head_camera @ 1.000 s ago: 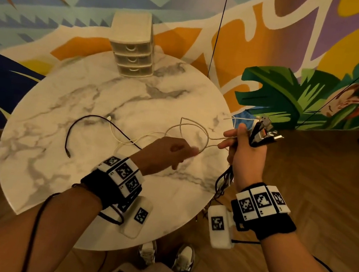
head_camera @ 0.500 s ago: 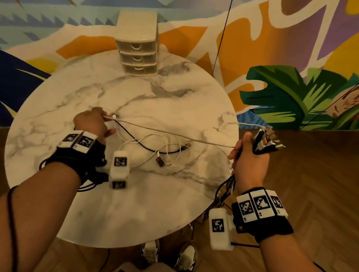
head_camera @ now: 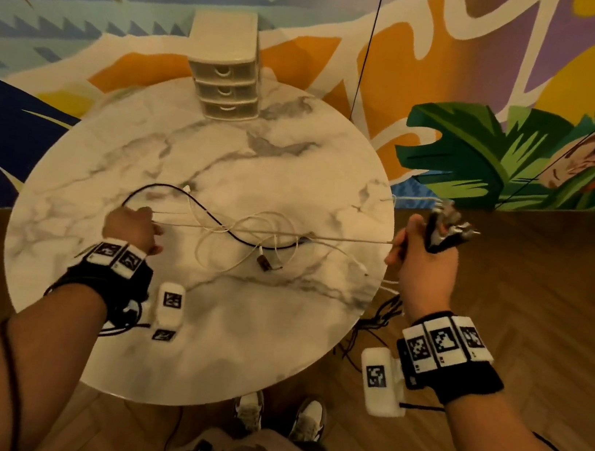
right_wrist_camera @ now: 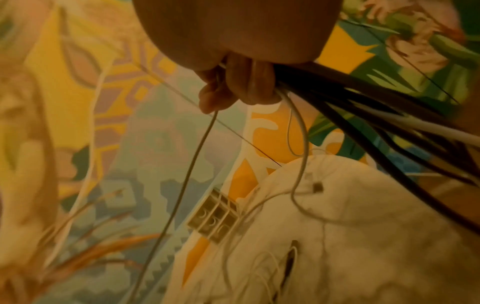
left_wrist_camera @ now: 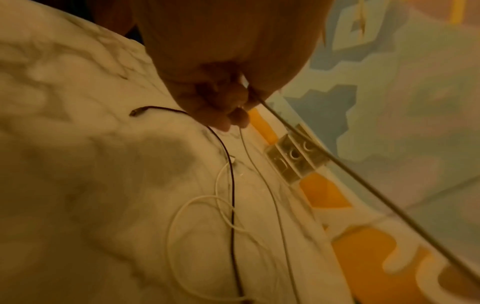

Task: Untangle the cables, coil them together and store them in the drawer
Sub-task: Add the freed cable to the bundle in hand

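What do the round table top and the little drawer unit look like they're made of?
Table top: looks like polished marble or a marble-look laminate, white with grey veining; which one is unclear. Drawer unit: probably plastic, cream casing with translucent drawer fronts and moulded handles.

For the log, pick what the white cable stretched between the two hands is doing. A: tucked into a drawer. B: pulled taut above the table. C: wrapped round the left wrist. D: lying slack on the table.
B: the white cable runs in a straight line from the left hand to the right hand, over the loose cables on the table.
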